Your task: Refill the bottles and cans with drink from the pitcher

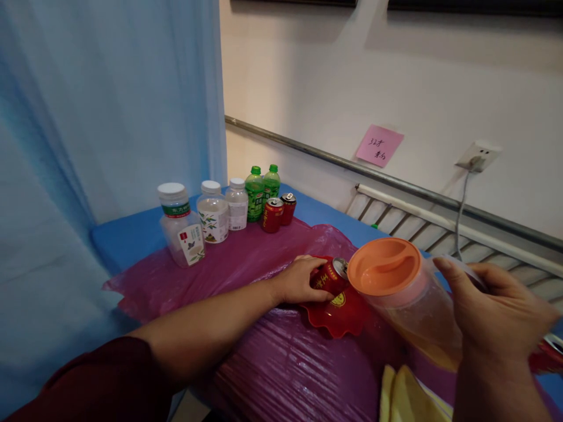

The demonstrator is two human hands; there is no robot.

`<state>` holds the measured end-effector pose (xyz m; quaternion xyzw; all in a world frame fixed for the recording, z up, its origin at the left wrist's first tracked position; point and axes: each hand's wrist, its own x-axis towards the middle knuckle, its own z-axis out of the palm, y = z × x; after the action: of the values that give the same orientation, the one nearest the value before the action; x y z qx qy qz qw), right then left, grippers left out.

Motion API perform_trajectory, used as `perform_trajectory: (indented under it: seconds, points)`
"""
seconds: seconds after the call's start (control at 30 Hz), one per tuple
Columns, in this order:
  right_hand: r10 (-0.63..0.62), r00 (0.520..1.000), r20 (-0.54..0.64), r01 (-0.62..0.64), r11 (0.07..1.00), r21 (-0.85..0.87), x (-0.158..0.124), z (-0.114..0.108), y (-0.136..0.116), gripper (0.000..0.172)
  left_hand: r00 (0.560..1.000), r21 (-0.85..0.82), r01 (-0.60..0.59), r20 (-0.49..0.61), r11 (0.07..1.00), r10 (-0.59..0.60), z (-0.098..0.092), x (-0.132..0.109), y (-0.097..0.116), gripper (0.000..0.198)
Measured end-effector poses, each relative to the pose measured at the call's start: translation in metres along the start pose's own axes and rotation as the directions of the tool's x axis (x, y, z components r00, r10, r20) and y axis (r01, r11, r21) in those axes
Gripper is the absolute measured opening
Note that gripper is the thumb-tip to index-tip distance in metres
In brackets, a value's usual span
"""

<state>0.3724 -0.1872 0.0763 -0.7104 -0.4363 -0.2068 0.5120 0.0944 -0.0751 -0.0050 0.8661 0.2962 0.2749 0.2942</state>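
1. A red drink can with an open top is gripped by the left hand, fingers wrapped around it, over a red scalloped plastic dish.
2. A clear plastic pitcher with an orange lid is held tilted by the right hand, fingers closed on its handle, just beside the can.

A can lies in a dish, left of the pitcher.

Blue-covered table under a magenta plastic sheet, bottles and cans on top.
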Motion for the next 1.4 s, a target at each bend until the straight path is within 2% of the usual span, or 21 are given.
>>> perform_trajectory:
  seconds: [0.17, 0.43, 0.67, 0.83, 1.0, 1.1, 1.27, 1.4]
  points:
    - [0.031, 0.999, 0.004, -0.032, 0.999, 0.014, 0.000, 0.000, -0.001, 0.049, 1.000, -0.011, 0.002, 0.004, 1.000, -0.002, -0.001, 0.000, 0.000, 0.067]
    - [0.015, 1.000, 0.001, -0.015, 0.999, 0.047, 0.000, 0.001, -0.001, 0.048, 1.000, -0.030, 0.015, -0.009, 0.999, -0.015, -0.002, 0.000, 0.002, 0.065]
    - [0.081, 0.996, 0.023, -0.084, 0.959, 0.271, 0.002, 0.013, 0.011, 0.040, 0.999, -0.012, 0.028, -0.029, 1.000, -0.028, -0.002, 0.000, 0.000, 0.060]
    - [0.226, 0.974, -0.005, -0.196, 0.856, 0.479, 0.003, 0.033, 0.033, 0.045, 0.998, -0.002, 0.063, -0.027, 0.998, -0.063, 0.001, -0.002, -0.006, 0.073]
    - [0.384, 0.921, 0.066, -0.312, 0.626, 0.715, 0.003, 0.048, 0.050, 0.047, 0.994, 0.000, 0.096, -0.047, 0.995, -0.095, 0.002, -0.002, -0.011, 0.081]
    - [0.460, 0.882, 0.103, -0.366, 0.529, 0.766, 0.003, 0.055, 0.055, 0.044, 0.992, -0.019, 0.113, -0.057, 0.993, -0.114, 0.000, 0.000, -0.010, 0.081]
    - [0.535, 0.837, 0.114, -0.411, 0.477, 0.777, 0.005, 0.062, 0.066, 0.042, 0.991, -0.074, 0.103, -0.074, 0.992, -0.108, -0.003, 0.003, -0.006, 0.076]
    - [0.557, 0.826, 0.090, -0.416, 0.493, 0.764, 0.007, 0.066, 0.074, 0.043, 0.989, -0.102, 0.110, -0.091, 0.989, -0.120, -0.005, 0.003, -0.002, 0.068]
